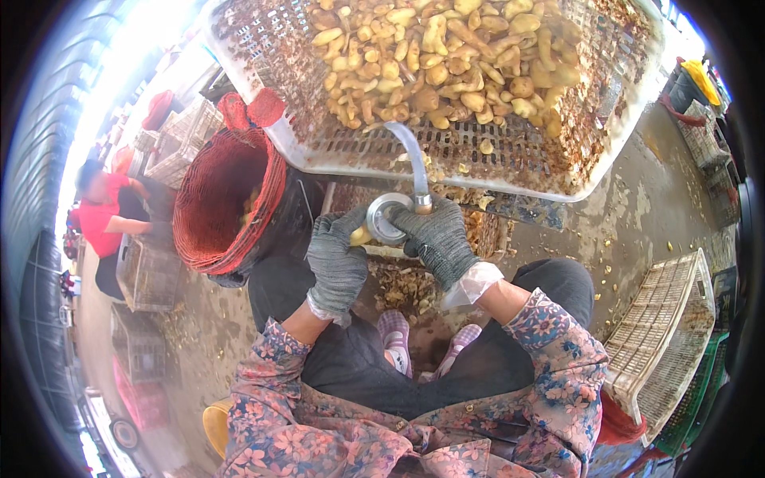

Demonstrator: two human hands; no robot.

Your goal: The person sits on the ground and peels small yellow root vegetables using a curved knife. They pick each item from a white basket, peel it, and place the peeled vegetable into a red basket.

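My right hand (443, 239), in a grey knitted glove, is closed around a tool at its collar. A pale curved blade-like piece (413, 153) rises from a metal collar (423, 202). Beside it, a round metal ring-shaped head (386, 219) sits between my hands; whether it belongs to the same tool cannot be told. My left hand (338, 259), gloved alike, is closed on a yellow knobbly root piece (360, 236) touching the ring. Ahead lies a heap of yellow-brown root pieces (446, 64) in a large white slotted crate (351, 165).
At my left stands a dark bucket (291, 215) lined with a red mesh bag (195, 215). A person in red (103, 211) works farther left by stacked crates (147, 275). On the right a white crate (661, 319) leans over a green crate (701, 390). Peelings (410, 287) lie between my feet.
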